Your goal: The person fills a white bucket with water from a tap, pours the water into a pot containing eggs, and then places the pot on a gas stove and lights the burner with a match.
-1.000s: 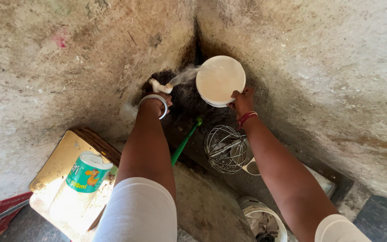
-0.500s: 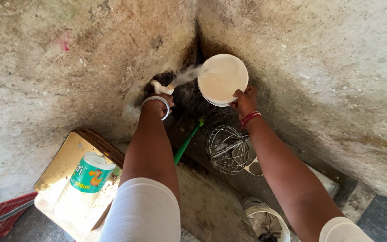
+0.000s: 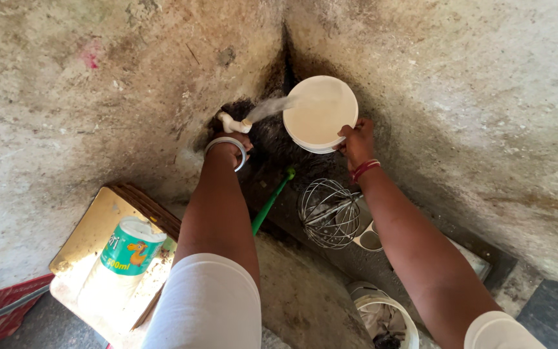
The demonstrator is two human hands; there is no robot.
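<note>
While one tap [image 3: 232, 123] runs, two hands [image 3: 356, 139] rinse one plate [image 3: 318, 116].

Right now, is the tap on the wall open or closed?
Open. Water sprays from the white tap onto the white plate in the right hand. The left hand is at the tap.

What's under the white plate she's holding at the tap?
Below the white plate, on the dark wet floor, sit a wire whisk and a small white cup. The right hand grips the plate's rim; its underside is hidden.
</note>
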